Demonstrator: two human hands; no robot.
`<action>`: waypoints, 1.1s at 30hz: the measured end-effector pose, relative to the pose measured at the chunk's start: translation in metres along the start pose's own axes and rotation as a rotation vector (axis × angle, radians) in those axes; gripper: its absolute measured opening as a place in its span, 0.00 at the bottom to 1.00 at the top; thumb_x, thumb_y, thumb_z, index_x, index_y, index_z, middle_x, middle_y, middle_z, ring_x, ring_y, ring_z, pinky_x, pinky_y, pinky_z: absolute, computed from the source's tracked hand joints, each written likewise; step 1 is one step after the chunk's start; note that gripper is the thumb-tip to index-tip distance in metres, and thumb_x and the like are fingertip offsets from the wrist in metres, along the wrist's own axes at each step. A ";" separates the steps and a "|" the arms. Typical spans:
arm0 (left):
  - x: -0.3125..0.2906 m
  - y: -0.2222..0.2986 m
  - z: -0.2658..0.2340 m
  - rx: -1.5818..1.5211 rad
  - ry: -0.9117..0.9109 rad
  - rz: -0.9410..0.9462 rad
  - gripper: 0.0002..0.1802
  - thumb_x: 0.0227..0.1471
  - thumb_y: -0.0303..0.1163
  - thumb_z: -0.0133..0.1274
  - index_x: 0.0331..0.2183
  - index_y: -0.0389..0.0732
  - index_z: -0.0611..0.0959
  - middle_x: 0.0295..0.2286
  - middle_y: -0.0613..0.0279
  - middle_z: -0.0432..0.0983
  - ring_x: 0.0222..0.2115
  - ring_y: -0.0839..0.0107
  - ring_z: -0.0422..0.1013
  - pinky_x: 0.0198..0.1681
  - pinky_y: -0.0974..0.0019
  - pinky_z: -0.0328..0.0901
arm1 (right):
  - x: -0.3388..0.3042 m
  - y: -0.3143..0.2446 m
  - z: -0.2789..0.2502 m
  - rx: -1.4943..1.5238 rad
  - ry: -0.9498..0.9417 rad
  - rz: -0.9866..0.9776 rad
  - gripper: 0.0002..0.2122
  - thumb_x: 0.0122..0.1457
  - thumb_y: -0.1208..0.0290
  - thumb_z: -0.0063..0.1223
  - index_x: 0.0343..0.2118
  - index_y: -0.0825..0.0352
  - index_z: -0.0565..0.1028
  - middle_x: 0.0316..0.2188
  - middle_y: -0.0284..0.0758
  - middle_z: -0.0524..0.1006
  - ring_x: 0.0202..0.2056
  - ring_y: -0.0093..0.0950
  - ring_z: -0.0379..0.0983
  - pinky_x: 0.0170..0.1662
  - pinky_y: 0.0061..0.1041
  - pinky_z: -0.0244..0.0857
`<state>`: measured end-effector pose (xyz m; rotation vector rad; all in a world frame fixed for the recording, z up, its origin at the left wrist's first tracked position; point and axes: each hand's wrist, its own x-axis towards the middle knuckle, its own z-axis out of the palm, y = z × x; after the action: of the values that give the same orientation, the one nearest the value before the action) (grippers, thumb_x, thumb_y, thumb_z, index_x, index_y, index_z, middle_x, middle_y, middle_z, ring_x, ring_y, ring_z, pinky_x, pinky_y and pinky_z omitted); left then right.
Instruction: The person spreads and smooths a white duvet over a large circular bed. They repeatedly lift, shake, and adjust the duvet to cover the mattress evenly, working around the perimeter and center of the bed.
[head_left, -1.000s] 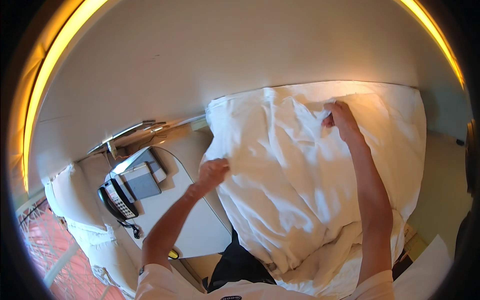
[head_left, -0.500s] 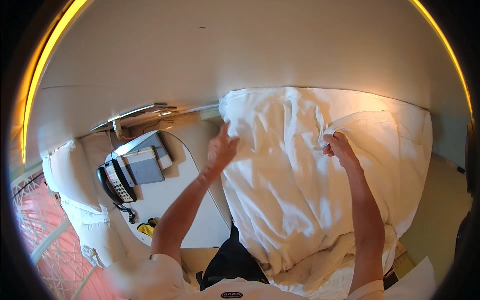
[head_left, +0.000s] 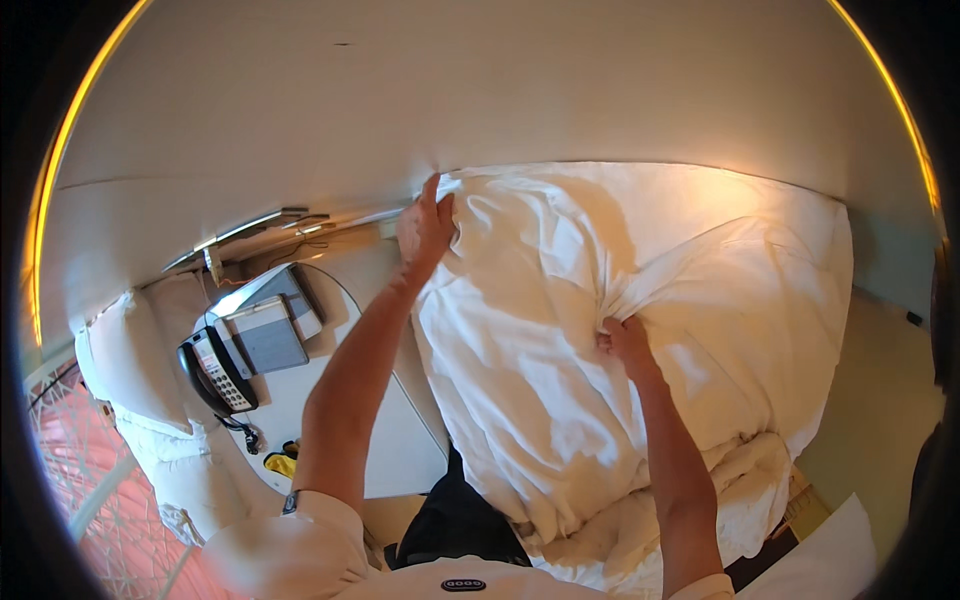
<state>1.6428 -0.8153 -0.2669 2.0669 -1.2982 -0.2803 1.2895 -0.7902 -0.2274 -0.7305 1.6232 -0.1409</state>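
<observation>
A white duvet [head_left: 520, 380] lies creased over the bed in front of me. My right hand [head_left: 627, 345] is closed on a gathered fold of it near the middle, and wrinkles fan out from the grip. At the far left corner of the bed, by the wall, is my left hand [head_left: 427, 232]. Its index finger points up along the wall and its thumb stands apart, against the duvet's edge. The other fingers of that hand are mostly hidden. Smooth white bedding [head_left: 690, 190] shows along the far side of the bed.
Left of the bed, a white tabletop [head_left: 400, 455] holds a black-and-white telephone [head_left: 215, 370], grey folders [head_left: 272, 335] and a yellow-and-black item [head_left: 282, 462]. White pillows [head_left: 135, 345] sit beyond it at the left. The wall [head_left: 480, 90] borders the bed's far side.
My left hand has gone farther out to the bed's far left corner. My right hand has pulled the gripped fold of duvet left and nearer to me, uncovering more bedding at the far side.
</observation>
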 end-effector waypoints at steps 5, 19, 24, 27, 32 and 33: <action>0.026 -0.007 0.018 0.107 -0.105 -0.050 0.09 0.46 0.39 0.52 0.30 0.46 0.79 0.23 0.49 0.75 0.25 0.49 0.72 0.27 0.53 0.66 | -0.009 0.029 0.002 0.218 -0.018 0.048 0.06 0.55 0.70 0.44 0.23 0.62 0.65 0.17 0.26 0.63 0.18 0.17 0.59 0.21 0.21 0.54; -0.034 -0.010 -0.023 -0.255 -0.158 -0.183 0.07 0.50 0.30 0.51 0.32 0.37 0.77 0.18 0.58 0.71 0.18 0.69 0.68 0.23 0.66 0.63 | -0.029 0.032 0.007 0.310 0.056 0.006 0.11 0.55 0.67 0.44 0.31 0.72 0.72 0.21 0.34 0.72 0.22 0.23 0.67 0.26 0.23 0.63; -0.016 -0.010 -0.040 -0.249 0.046 -0.225 0.08 0.50 0.31 0.53 0.33 0.38 0.79 0.21 0.62 0.73 0.20 0.75 0.66 0.26 0.69 0.63 | -0.036 -0.005 0.000 0.284 0.097 -0.065 0.09 0.55 0.68 0.46 0.28 0.70 0.72 0.19 0.33 0.72 0.20 0.22 0.68 0.24 0.22 0.63; -0.002 -0.034 -0.058 -0.219 0.145 -0.177 0.10 0.50 0.33 0.53 0.31 0.37 0.80 0.22 0.61 0.75 0.21 0.73 0.67 0.27 0.67 0.64 | -0.023 -0.051 -0.026 0.254 0.126 -0.299 0.09 0.54 0.68 0.47 0.28 0.70 0.73 0.19 0.34 0.73 0.22 0.23 0.70 0.25 0.22 0.63; 0.015 -0.077 -0.091 -0.137 0.324 -0.413 0.15 0.49 0.37 0.54 0.31 0.33 0.80 0.23 0.57 0.75 0.23 0.70 0.68 0.29 0.65 0.64 | -0.054 -0.176 -0.063 0.192 0.167 -0.698 0.14 0.56 0.63 0.48 0.31 0.71 0.72 0.28 0.36 0.76 0.32 0.24 0.71 0.36 0.25 0.63; 0.015 -0.081 -0.091 -0.120 0.280 -0.405 0.16 0.48 0.37 0.54 0.34 0.34 0.79 0.25 0.55 0.74 0.25 0.68 0.68 0.30 0.64 0.64 | -0.056 -0.180 -0.062 0.222 0.161 -0.677 0.13 0.55 0.63 0.48 0.33 0.70 0.72 0.28 0.34 0.75 0.32 0.24 0.71 0.36 0.25 0.63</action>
<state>1.7541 -0.7673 -0.2482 2.1604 -0.6774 -0.2279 1.3001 -0.9219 -0.0797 -1.0892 1.4204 -0.8709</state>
